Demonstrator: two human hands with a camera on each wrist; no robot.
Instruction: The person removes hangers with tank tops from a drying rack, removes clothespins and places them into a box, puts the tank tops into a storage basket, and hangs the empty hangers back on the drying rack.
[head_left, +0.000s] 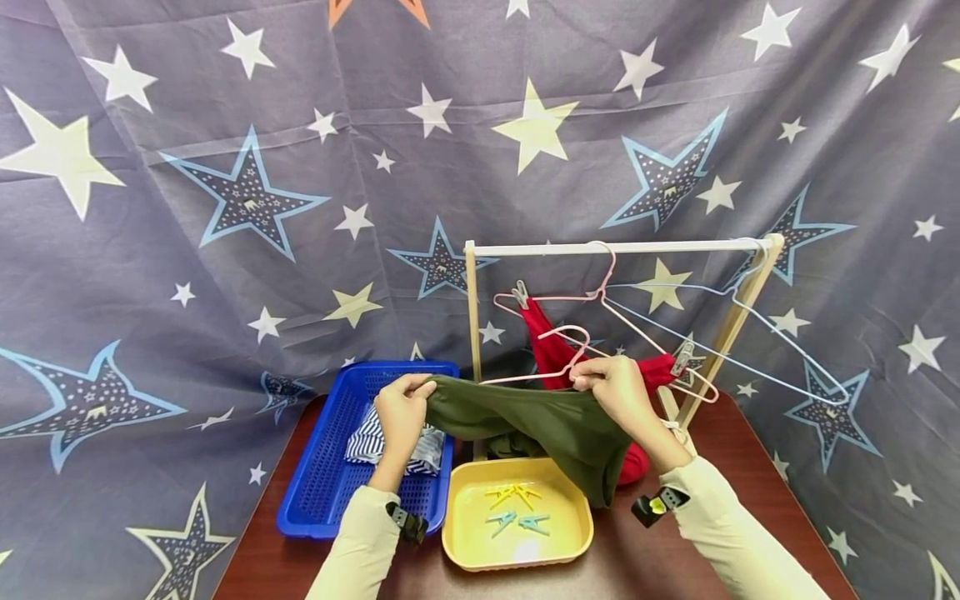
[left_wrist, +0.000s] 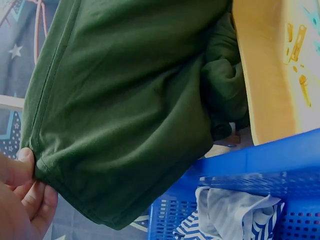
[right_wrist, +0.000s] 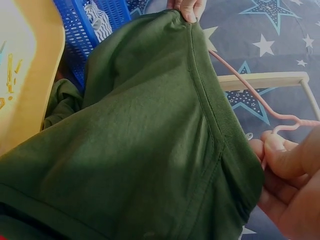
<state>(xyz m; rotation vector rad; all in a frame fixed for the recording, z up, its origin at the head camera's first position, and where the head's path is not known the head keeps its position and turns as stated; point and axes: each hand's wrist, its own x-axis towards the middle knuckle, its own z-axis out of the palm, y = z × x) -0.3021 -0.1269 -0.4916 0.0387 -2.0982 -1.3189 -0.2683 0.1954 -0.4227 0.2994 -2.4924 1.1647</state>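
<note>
A dark green garment [head_left: 536,417] spreads across the lower centre, its left corner pinched in the left hand [head_left: 401,412]. The right hand [head_left: 618,387], right of centre, pinches a pink hanger [right_wrist: 250,89]; whether it grips cloth too, I can't tell

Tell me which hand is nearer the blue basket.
Left. In the head view, the left hand overlaps the right side of the blue basket; the right hand is farther right, holding a pink hanger.
</note>
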